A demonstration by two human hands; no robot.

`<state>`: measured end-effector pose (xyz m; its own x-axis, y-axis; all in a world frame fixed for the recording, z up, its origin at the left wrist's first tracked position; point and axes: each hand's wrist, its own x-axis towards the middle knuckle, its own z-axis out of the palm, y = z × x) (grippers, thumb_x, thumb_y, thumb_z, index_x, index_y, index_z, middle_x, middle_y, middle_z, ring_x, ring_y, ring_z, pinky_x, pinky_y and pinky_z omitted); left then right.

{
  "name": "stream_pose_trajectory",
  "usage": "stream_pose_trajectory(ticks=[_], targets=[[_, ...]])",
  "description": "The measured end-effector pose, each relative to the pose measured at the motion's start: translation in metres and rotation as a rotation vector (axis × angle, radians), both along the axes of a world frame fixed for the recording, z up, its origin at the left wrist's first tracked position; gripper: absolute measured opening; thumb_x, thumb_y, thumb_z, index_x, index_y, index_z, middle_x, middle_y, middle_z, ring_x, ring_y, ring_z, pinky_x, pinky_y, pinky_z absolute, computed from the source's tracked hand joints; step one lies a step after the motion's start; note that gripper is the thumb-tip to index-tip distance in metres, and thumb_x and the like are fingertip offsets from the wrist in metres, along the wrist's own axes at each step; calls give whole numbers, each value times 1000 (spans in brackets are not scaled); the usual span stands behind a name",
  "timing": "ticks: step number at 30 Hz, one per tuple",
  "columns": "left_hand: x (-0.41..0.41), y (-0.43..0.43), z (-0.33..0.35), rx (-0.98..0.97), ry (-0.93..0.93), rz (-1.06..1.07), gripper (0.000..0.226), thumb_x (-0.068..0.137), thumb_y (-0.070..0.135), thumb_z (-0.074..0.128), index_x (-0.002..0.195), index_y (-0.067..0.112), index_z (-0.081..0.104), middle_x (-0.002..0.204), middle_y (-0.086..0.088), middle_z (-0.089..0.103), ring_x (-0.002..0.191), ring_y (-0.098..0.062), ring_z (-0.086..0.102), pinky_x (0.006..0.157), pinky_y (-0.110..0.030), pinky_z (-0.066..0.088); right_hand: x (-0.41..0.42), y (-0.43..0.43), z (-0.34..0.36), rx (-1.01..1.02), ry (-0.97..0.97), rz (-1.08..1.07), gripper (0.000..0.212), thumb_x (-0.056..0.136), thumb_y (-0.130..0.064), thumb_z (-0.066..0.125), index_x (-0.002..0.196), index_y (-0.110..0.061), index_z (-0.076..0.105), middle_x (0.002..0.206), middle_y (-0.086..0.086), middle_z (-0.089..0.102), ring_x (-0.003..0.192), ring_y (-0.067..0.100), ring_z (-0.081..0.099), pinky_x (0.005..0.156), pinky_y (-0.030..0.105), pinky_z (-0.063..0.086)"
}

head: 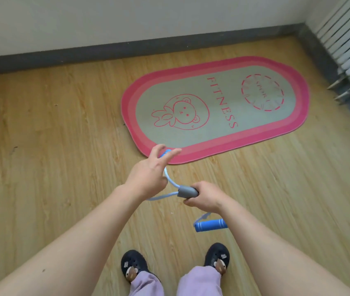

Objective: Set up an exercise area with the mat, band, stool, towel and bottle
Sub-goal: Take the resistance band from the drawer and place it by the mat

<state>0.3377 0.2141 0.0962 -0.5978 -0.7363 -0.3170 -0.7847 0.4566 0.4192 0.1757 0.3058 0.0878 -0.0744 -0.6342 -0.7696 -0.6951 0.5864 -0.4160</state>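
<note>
While short of mat (214,133), band (184,192) within fingers (173,153).

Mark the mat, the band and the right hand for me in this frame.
mat (201,103), head view, grey centre near the lettering.
band (185,192), head view, grey middle sleeve.
right hand (206,197), head view, back of the hand.

Band handle (167,151) half behind left hand (148,176)
</note>
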Motion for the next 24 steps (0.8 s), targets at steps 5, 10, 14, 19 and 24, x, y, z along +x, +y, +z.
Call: stream_pose_trajectory(ticks=[5, 10, 14, 19, 24], targets=[[-32, 41, -21, 209, -140, -204, 41, 69, 39, 71, 109, 37, 62, 147, 15, 22, 104, -12, 53, 65, -26, 40, -26, 24, -6, 39, -56, -44, 20, 81, -25, 71, 73, -17, 54, 66, -4, 48, 60, 13, 46, 55, 25, 36], [-102, 73, -29, 19, -141, -176, 15, 81, 38, 57, 86, 28, 67, 131, 15, 43, 87, -12, 56, 56, -22, 31, -96, 46, -5, 68, -15, -50, 23, 73, -22, 79, 88, -14, 64, 77, 0, 59, 70, 18, 58, 64, 28, 48], [-156, 88, -33, -44, -151, -109, 15, 82, 35, 53, 85, 28, 67, 127, 18, 45, 75, -10, 47, 48, -21, 23, -164, 77, -15, 119, 115, -111, 18, 72, -14, 75, 83, -16, 61, 86, 3, 63, 82, 22, 65, 79, 36, 54], [-234, 108, -31, 23, -165, -16, 16, 83, 37, 53, 87, 30, 66, 129, 19, 43, 79, -11, 52, 55, -24, 32, -261, 125, -21, 72, 397, -334, 11, 84, -16, 57, 89, -25, 55, 92, 1, 60, 86, 25, 61, 67, 27, 43], [-308, 114, -30, 15, -144, 48, 13, 82, 34, 54, 85, 29, 66, 129, 15, 45, 77, -16, 53, 56, -25, 33, -349, 151, -21, 129, 484, -593, 17, 81, -18, 59, 96, -24, 66, 90, 1, 63, 82, 25, 61, 60, 23, 39]])
